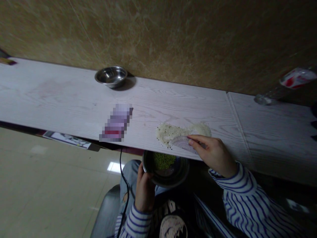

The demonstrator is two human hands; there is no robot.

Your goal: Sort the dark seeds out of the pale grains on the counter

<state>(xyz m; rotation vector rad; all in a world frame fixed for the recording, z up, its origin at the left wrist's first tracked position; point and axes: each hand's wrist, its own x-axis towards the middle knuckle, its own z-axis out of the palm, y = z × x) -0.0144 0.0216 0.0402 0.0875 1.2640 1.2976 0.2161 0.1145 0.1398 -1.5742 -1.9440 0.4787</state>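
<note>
My left hand [144, 188] grips the rim of a steel bowl [173, 177] held just below the front edge of the pale wooden table [61, 96]. Green beans [163, 160] lie inside that bowl. My right hand [213, 153] is closed on a thin card-like piece [182, 142], its edge resting on the table against a pile of white grains [178, 130] near the table's edge. Both sleeves are striped blue and white.
A second, empty steel bowl [111, 76] stands at the back of the table by the brown wall. A blurred-out flat item [116, 123] lies left of the grains. A clear bottle with a red label [287, 84] lies at the far right. A black cable [123, 185] hangs beside my knee.
</note>
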